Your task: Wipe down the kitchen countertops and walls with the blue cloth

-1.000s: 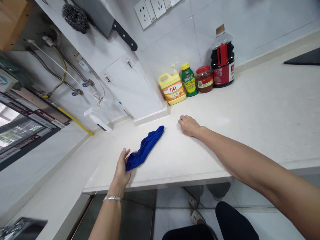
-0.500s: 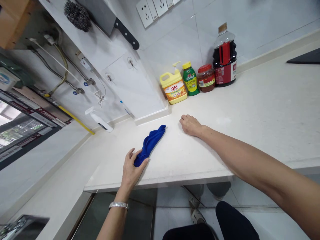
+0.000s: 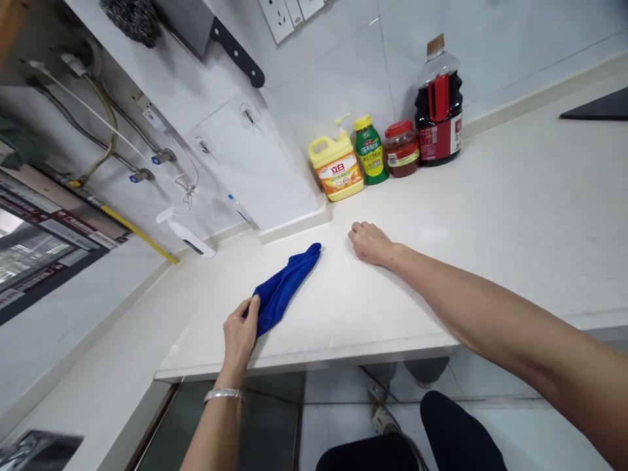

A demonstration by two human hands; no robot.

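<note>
A crumpled blue microfibre cloth (image 3: 285,289) lies diagonally on the white stone countertop (image 3: 373,314). My left hand (image 3: 240,331) is at the cloth's near end, with its fingers closed on the edge of the fabric. My right hand (image 3: 371,243) rests on the countertop with its fingers loosely curled, holding nothing. It sits a little to the right of the cloth's far tip, not touching it.
Along the back wall stand a yellow dish soap jug (image 3: 336,169), a green bottle (image 3: 369,149), a red-lidded jar (image 3: 401,148) and a soy sauce bottle (image 3: 438,111). A white spray bottle (image 3: 186,235) lies on the left. A cleaver (image 3: 235,52) hangs on the wall.
My left hand has moved to the side of the cloth's near end and closed on it. The cloth now lies flatter and wider. My right hand has barely moved.
</note>
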